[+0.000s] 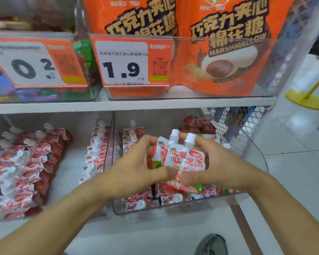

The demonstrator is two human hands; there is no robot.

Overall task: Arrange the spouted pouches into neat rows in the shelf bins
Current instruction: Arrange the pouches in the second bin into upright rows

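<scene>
Both our hands, left hand [136, 162] and right hand [215, 162], pinch two spouted pouches [180, 159] over the bin [173, 208]; soft, light, likely slippery film, best gripped near the stiff spouts.

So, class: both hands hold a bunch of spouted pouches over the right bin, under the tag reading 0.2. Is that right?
Not quite. In the head view the hands hold the spouted pouches over the right bin, but the tag above reads 1.9.

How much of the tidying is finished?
About halfway, it seems. The left bin already has pouches lined up in rows. Both the left hand and right hand hold a bunch of pouches over the right bin, where pouches still lie jumbled.
</scene>
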